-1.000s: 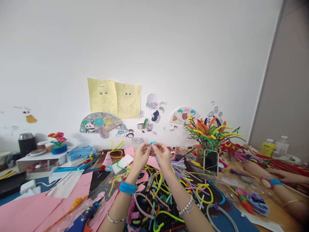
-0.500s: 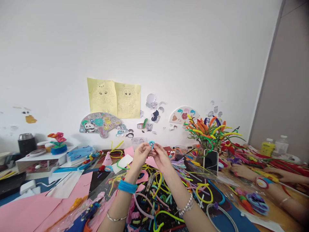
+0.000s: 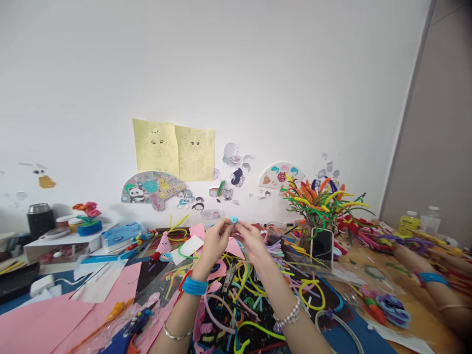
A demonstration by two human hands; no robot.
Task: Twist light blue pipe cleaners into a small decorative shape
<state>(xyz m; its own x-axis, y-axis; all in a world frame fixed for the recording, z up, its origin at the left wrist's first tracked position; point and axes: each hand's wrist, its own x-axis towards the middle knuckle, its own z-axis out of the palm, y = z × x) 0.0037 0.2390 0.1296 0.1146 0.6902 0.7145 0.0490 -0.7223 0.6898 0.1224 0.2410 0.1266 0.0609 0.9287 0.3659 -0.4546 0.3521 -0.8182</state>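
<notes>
Between my fingertips is a small blue piece of bent pipe cleaner [image 3: 234,220], raised above the cluttered table. My left hand [image 3: 219,237] pinches it from the left, thumb and fingers together. From the other side my right hand [image 3: 250,239] grips it with its fingertips. Its exact shape is partly covered by the fingers. Below my forearms lies a heap of loose pipe cleaners [image 3: 254,295] in yellow, green, pink and lilac. Just left of my hands stands a pink cone figure with eyes [image 3: 164,242].
A phone [image 3: 321,247] leans upright before a vase of pipe-cleaner flowers [image 3: 320,199]. Pink paper sheets [image 3: 55,319] cover the left side, near a tissue pack [image 3: 122,235] and a dark flask [image 3: 41,221]. At right, another person's arms [image 3: 424,275] reach over the table.
The blue piece has been turned between my fingers and now looks more compact. My hands shifted very slightly. The other person's arms at right moved, and the yellow item there was shifted away.
</notes>
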